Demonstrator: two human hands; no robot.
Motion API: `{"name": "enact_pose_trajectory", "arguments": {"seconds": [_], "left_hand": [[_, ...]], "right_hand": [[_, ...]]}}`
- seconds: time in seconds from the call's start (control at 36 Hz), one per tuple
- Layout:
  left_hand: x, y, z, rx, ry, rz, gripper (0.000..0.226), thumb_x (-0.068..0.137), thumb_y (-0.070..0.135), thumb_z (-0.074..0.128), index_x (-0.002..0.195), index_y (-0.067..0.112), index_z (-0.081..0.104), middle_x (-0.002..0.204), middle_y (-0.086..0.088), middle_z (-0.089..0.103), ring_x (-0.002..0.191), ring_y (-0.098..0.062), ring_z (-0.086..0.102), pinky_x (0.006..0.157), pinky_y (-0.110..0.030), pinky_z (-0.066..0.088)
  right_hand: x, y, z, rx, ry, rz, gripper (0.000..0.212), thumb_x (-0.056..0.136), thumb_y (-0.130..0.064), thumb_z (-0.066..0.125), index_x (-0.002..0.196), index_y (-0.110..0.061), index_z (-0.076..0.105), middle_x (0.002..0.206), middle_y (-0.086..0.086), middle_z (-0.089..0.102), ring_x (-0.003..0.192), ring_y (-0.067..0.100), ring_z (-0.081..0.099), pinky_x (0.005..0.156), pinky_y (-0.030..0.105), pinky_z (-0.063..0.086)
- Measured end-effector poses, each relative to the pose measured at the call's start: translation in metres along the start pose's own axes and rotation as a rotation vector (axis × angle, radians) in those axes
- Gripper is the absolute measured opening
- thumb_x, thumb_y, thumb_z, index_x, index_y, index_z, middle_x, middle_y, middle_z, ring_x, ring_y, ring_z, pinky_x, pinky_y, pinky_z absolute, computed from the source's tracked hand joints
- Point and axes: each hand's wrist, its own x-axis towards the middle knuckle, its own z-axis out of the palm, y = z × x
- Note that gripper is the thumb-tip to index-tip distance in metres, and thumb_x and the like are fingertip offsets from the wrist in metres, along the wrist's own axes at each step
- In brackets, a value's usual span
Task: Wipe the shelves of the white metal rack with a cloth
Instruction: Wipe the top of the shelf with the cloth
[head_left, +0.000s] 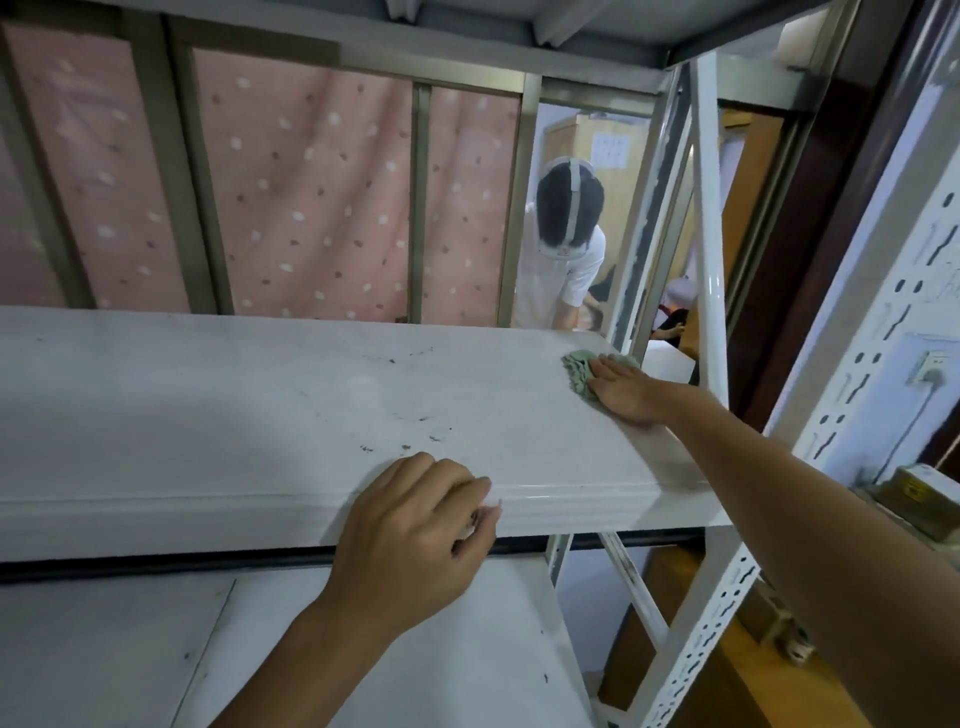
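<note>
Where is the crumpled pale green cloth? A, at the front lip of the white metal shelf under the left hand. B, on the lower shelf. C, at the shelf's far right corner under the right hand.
C: the right hand presses the crumpled pale green cloth onto the white metal shelf, at its far right corner.
</note>
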Motion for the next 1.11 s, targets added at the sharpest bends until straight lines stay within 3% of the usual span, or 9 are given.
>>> {"name": "enact_pose_trajectory", "arguments": {"seconds": [0.08,0.14,0.28,0.5,0.64,0.78,0.92,1.03,1.11], "left_hand": [[-0.013,-0.012,-0.012,0.021,-0.001,-0.03,0.006,0.092,0.012,0.075,0.093,0.008,0.08,0.092,-0.004,0.072,0.079,-0.024,0.066,0.074,-0.035,0.055],[-0.019,-0.017,-0.02,0.049,0.009,-0.033,0.007,0.093,0.01,0.074,0.094,0.006,0.079,0.092,-0.006,0.072,0.081,-0.027,0.067,0.075,-0.037,0.056],[-0.022,-0.022,-0.032,0.123,0.029,-0.001,0.009,0.094,0.009,0.073,0.089,0.005,0.078,0.09,-0.01,0.072,0.081,-0.031,0.066,0.074,-0.039,0.056],[-0.025,-0.042,-0.045,0.171,0.069,-0.008,0.018,0.091,0.02,0.08,0.079,0.007,0.076,0.078,-0.008,0.069,0.069,-0.028,0.062,0.068,-0.035,0.05],[-0.015,-0.047,-0.046,0.162,-0.005,0.051,0.037,0.096,0.022,0.072,0.061,0.01,0.064,0.059,-0.004,0.051,0.054,-0.027,0.046,0.05,-0.038,0.041],[-0.012,-0.05,-0.046,0.072,0.003,0.001,0.034,0.091,0.023,0.076,0.063,0.01,0.063,0.061,-0.002,0.051,0.059,-0.025,0.043,0.059,-0.03,0.033],[-0.015,-0.056,-0.042,0.02,0.009,-0.031,0.033,0.091,0.025,0.078,0.065,0.01,0.065,0.062,-0.002,0.051,0.062,-0.025,0.043,0.06,-0.031,0.035],[-0.016,-0.055,-0.042,-0.005,0.01,-0.044,0.033,0.091,0.024,0.078,0.065,0.01,0.065,0.062,-0.001,0.05,0.061,-0.024,0.041,0.059,-0.032,0.036],[-0.015,-0.054,-0.043,-0.009,0.006,-0.073,0.034,0.092,0.025,0.076,0.063,0.011,0.064,0.061,-0.001,0.047,0.064,-0.02,0.036,0.066,-0.025,0.026]], "right_hand": [[-0.006,-0.023,-0.001,-0.03,-0.003,-0.173,0.052,0.111,-0.027,0.018,0.157,-0.005,0.01,0.165,0.005,-0.003,0.152,0.022,-0.005,0.115,0.024,-0.004],[-0.012,-0.039,0.001,-0.02,0.005,-0.273,0.055,0.11,-0.031,0.018,0.158,-0.009,0.005,0.164,0.001,-0.003,0.152,0.017,-0.004,0.112,0.017,-0.005],[-0.045,-0.073,0.012,0.084,-0.026,-0.388,0.056,0.106,-0.05,0.017,0.158,-0.036,0.002,0.164,-0.015,-0.005,0.151,0.008,-0.003,0.115,0.023,-0.004],[-0.091,-0.098,0.023,0.082,-0.087,-0.521,0.058,0.106,-0.051,0.019,0.157,-0.037,-0.003,0.162,-0.021,-0.01,0.148,0.001,-0.008,0.112,0.017,-0.008],[-0.086,-0.096,0.023,0.168,-0.121,-0.497,0.057,0.106,-0.049,0.023,0.157,-0.039,0.0,0.161,-0.025,-0.006,0.147,-0.003,-0.006,0.116,0.02,-0.005],[-0.063,-0.092,0.016,0.141,-0.062,-0.363,0.059,0.107,-0.048,0.018,0.159,-0.029,-0.001,0.163,-0.016,-0.005,0.151,0.008,-0.005,0.116,0.023,-0.004],[-0.024,-0.102,0.008,0.047,-0.028,-0.242,0.057,0.11,-0.033,0.014,0.157,-0.006,-0.002,0.165,0.009,-0.008,0.152,0.02,-0.008,0.118,0.027,-0.006],[0.005,-0.109,0.0,0.033,-0.006,-0.202,0.058,0.109,-0.034,0.015,0.159,-0.01,-0.002,0.166,0.006,-0.007,0.153,0.02,-0.006,0.12,0.033,-0.003],[0.029,-0.12,-0.006,-0.006,-0.002,-0.198,0.057,0.109,-0.032,0.015,0.158,-0.008,-0.001,0.166,0.007,-0.006,0.153,0.023,-0.005,0.12,0.034,-0.002]]}}
